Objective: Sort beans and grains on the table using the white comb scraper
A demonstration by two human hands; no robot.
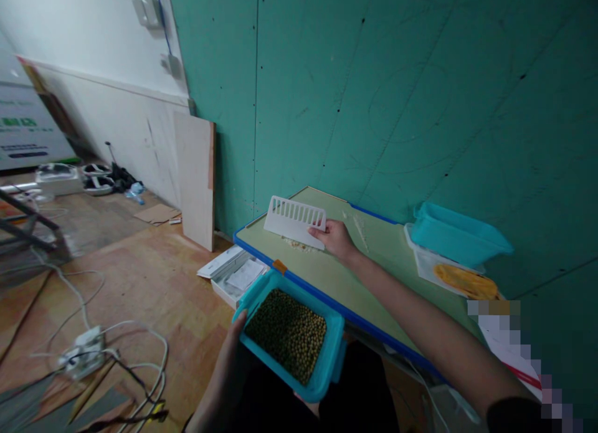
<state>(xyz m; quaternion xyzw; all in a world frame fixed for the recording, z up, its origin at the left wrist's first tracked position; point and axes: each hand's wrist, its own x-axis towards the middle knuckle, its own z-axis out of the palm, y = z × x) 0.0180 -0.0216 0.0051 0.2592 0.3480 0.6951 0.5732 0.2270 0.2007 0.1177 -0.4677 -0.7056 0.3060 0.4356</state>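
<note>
My left hand (228, 352) grips the left rim of a turquoise plastic container (334, 342), held tilted in front of the table's near edge. Inside lie green beans (271, 318) on the left and yellow soybeans (306, 346) on the right. Over the table, my right hand (337, 240) pinches the right end of a white plastic plate (290, 226) with a row of slots along its top edge. The plate stands on its long side or just above the tabletop; I cannot tell which. Small pale pieces (299, 246) lie scattered under its lower edge.
The pale green table (387, 271) has a blue edge and stands against a green wall (299, 109). At its right are another turquoise bin (462, 233), a white tray (420, 258) and an orange cloth-like item (467, 281). An open white box (238, 274) and cables (159, 358) are on the floor.
</note>
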